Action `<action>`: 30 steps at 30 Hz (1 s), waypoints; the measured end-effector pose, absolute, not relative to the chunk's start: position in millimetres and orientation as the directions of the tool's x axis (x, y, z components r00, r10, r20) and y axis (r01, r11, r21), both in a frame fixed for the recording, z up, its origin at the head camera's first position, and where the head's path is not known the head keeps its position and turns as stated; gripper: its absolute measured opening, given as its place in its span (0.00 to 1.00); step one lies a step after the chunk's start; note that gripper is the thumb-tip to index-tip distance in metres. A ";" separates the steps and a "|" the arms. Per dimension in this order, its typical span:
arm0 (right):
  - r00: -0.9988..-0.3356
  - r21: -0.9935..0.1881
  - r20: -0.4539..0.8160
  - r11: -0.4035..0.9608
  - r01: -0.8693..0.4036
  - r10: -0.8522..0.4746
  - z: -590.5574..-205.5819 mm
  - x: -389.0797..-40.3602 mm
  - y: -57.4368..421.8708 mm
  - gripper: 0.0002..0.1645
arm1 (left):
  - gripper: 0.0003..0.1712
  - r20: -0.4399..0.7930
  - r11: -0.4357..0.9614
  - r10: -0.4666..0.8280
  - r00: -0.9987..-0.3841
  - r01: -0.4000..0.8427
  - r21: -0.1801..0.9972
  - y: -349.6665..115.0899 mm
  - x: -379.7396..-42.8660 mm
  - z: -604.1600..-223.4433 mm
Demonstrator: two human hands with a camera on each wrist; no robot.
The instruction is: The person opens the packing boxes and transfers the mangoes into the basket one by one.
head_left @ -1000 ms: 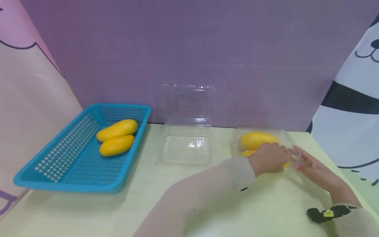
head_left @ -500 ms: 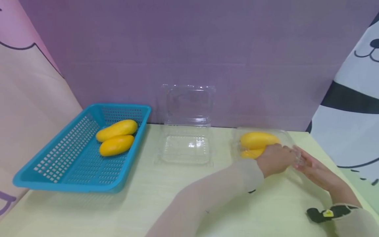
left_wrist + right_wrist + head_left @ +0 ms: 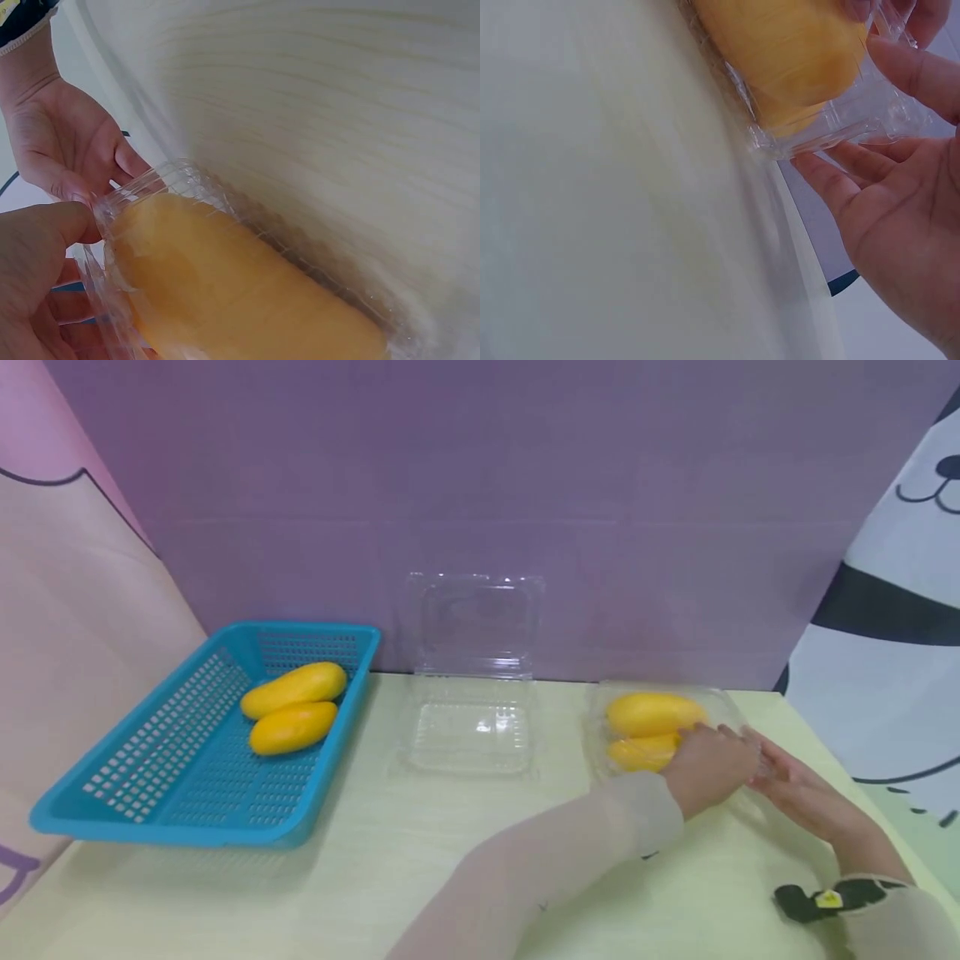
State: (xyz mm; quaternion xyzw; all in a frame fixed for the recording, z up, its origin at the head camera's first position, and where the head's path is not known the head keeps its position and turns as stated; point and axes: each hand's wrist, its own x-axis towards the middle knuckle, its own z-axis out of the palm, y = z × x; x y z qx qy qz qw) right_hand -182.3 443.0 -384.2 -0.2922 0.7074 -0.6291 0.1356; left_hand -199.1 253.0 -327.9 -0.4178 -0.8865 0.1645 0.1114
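A clear plastic clamshell container (image 3: pixel 720 702) lies on the right of the table with its lid down. Inside it are yellow mangoes (image 3: pixel 654 715), two of them showing in the head view. My left hand (image 3: pixel 712 764) reaches across to the container's right end, where its thumb and fingers (image 3: pixel 71 221) grip the clear edge. From the right, my right hand (image 3: pixel 798 793) holds the same end. Its thumb (image 3: pixel 915 75) lies on the upper side and its fingers reach the lower edge. In the head view, the left hand hides part of the container.
Another clear clamshell container (image 3: pixel 472 739) stands open at the middle, its lid upright against the purple backdrop (image 3: pixel 480 485). A blue perforated basket (image 3: pixel 168 833) on the left holds two mangoes (image 3: pixel 294 727). The table (image 3: pixel 360 877) ends near the right arm.
My left hand has slid right along the container toward my right hand, uncovering more of the nearer mango. The right hand stays almost where it was.
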 end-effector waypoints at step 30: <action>-0.800 -0.956 0.213 0.050 -0.290 -0.560 -387.2 -186.6 442.8 0.43 | 0.19 -0.036 0.582 0.790 -0.612 0.767 -0.270 252.1 -209.0 -311.5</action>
